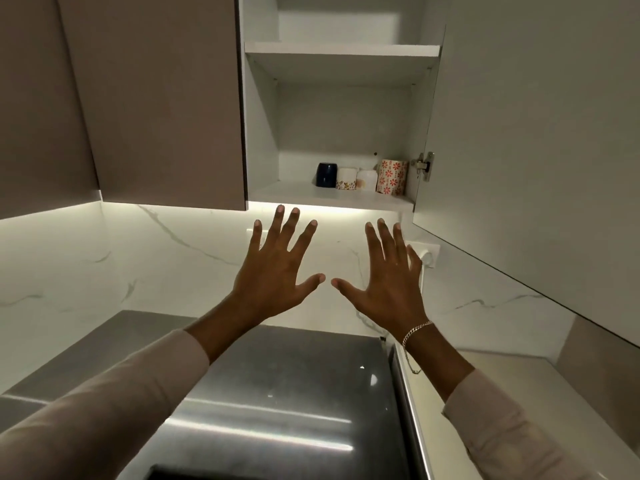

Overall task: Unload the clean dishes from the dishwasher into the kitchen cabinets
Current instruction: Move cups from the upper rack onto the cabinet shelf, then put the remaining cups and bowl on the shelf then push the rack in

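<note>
Spread flat and empty: left hand (277, 271) and right hand (388, 278), fingers straight, raised side by side just under the open cabinet (263, 133). Likely between loads. Next trip: carry one piece per hand, grip by the body, not the rim, and set down on the bottom shelf (287, 194) in the bare stretch left of the dark blue cup (326, 174). Keep clear of the flowered mug (392, 176) by the hinge (425, 165). No dishwasher in frame, so can't gauge what's left. Can't tell whether the steel surface (294, 393) below is counter or appliance top; cut off at the bottom edge. Upper shelf (341, 50) top hidden by the angle.
</note>
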